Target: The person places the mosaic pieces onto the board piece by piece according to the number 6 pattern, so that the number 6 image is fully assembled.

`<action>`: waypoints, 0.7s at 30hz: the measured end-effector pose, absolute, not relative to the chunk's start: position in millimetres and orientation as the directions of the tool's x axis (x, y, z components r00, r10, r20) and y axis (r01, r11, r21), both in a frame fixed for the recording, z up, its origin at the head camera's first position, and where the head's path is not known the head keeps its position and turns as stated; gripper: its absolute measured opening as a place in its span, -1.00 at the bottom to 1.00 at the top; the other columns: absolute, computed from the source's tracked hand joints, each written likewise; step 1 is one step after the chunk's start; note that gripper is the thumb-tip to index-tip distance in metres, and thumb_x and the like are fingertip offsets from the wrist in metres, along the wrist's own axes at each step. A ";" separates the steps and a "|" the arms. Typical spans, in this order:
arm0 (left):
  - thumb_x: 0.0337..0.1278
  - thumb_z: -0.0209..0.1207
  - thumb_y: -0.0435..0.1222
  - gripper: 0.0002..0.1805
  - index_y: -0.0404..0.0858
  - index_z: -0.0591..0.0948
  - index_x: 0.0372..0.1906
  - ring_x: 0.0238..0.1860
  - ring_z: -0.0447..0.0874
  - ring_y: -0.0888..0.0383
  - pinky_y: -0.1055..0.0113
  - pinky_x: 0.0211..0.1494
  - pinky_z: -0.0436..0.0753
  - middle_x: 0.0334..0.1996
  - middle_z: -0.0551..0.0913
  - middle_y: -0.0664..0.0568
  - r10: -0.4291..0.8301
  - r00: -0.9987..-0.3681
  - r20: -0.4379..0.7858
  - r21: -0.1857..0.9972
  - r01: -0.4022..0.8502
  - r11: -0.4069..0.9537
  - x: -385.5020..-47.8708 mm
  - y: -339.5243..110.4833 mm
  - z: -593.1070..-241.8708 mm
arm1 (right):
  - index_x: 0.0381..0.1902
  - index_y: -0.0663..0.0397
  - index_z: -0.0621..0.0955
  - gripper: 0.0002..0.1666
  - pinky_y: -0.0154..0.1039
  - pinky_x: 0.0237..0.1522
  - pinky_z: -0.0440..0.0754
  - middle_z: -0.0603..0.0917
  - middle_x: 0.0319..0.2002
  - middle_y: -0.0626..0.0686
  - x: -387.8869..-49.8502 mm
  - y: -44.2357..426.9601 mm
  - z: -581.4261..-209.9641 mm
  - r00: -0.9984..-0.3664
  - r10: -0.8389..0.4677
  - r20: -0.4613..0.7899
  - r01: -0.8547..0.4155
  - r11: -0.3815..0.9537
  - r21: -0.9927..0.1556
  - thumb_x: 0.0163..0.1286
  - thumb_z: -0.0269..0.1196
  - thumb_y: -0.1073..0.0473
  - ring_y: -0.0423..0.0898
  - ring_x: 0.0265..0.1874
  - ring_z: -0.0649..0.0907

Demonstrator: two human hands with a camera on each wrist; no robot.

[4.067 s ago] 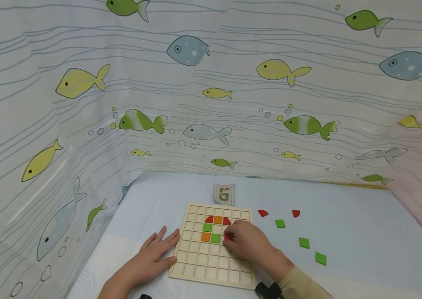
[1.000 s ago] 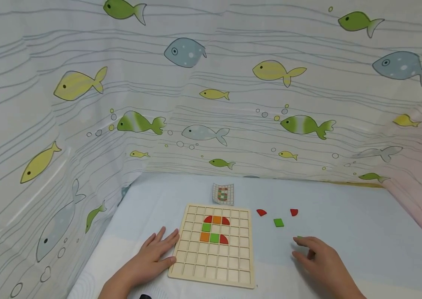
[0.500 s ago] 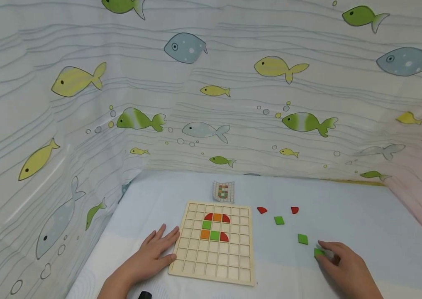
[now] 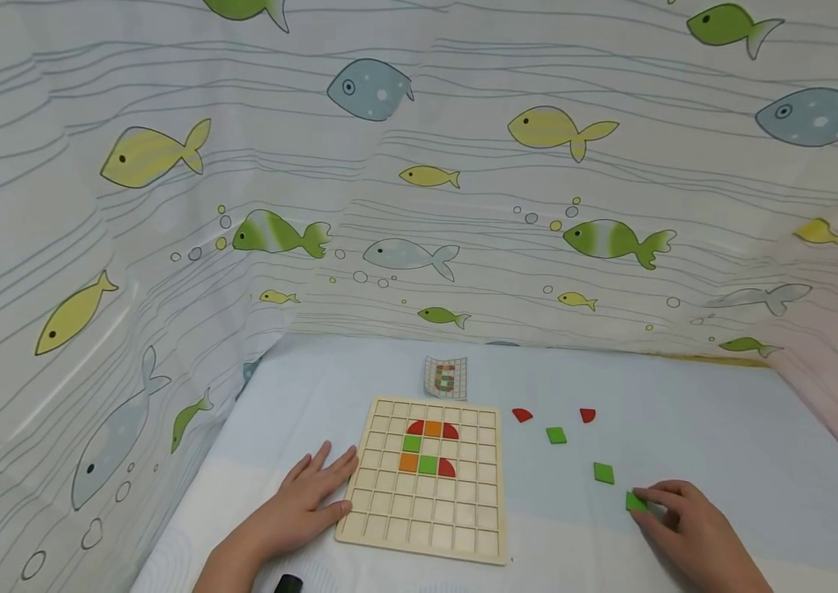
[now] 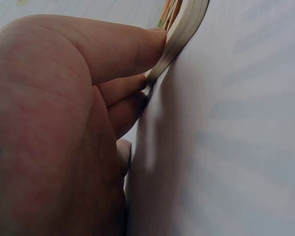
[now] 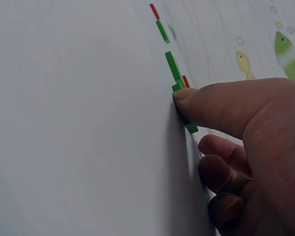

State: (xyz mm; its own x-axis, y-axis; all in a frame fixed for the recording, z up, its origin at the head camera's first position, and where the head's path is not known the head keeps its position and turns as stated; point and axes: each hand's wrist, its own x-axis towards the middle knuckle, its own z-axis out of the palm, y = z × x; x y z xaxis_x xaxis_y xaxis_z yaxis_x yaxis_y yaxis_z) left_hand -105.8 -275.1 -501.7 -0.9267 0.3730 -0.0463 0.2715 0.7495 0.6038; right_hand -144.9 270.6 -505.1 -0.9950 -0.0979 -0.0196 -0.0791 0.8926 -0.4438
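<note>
Green and square, the tile (image 4: 635,501) is pinched between the thumb and forefinger of your right hand (image 4: 695,527), down by the surface (image 4: 555,515), while your left hand (image 4: 307,501) lies spread, touching the edge of the board (image 4: 456,520) just to its right. For a clean lift, you would do best to grip opposite edges firmly and raise it level, clear of the second tile (image 4: 603,473) just beyond your right hand; light pressure from your left hand should stop the board sliding.
</note>
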 end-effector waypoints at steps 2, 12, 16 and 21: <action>0.40 0.09 -0.01 -0.30 -0.23 0.27 0.50 0.55 -0.24 -0.17 -0.14 0.46 -0.28 0.52 0.13 0.06 0.373 -0.927 -0.044 0.602 0.273 0.750 -105.7 -274.7 -501.4 | -0.02 0.12 0.74 -0.54 -0.29 -0.43 0.48 0.57 -0.10 0.05 -145.7 271.3 -505.4 -0.995 -0.099 -0.024 -0.078 0.893 -0.442 0.21 0.45 -0.04 -0.15 -0.37 0.47; 0.39 0.11 -0.01 -0.30 -0.22 0.28 0.50 0.55 -0.24 -0.17 -0.13 0.47 -0.27 0.52 0.14 0.07 0.368 -0.928 -0.048 0.596 0.269 0.756 -105.8 -274.6 -501.6 | -0.13 0.03 0.75 -0.64 -0.29 -0.44 0.49 0.59 -0.18 -0.01 -146.4 271.1 -508.0 -0.994 -0.105 -0.009 -0.091 0.899 -0.429 0.19 0.46 -0.03 -0.15 -0.38 0.47; 0.39 0.11 -0.01 -0.30 -0.22 0.28 0.50 0.55 -0.24 -0.17 -0.13 0.46 -0.27 0.52 0.14 0.07 0.369 -0.928 -0.047 0.599 0.270 0.754 -106.0 -274.7 -501.6 | -0.15 -0.01 0.75 -0.65 -0.18 -0.32 0.57 0.62 -0.20 -0.07 -144.8 268.4 -508.1 -0.992 -0.117 0.053 -0.129 0.898 -0.421 0.19 0.45 -0.06 -0.11 -0.30 0.55; 0.40 0.10 0.00 -0.30 -0.22 0.27 0.50 0.55 -0.24 -0.16 -0.13 0.46 -0.28 0.52 0.13 0.07 0.371 -0.927 -0.050 0.602 0.268 0.752 -106.3 -274.4 -502.0 | -0.12 -0.08 0.74 -0.62 -0.09 -0.19 0.60 0.64 -0.17 -0.13 -142.1 260.7 -503.2 -0.988 -0.130 0.080 -0.152 0.880 -0.449 0.24 0.40 -0.18 -0.08 -0.18 0.60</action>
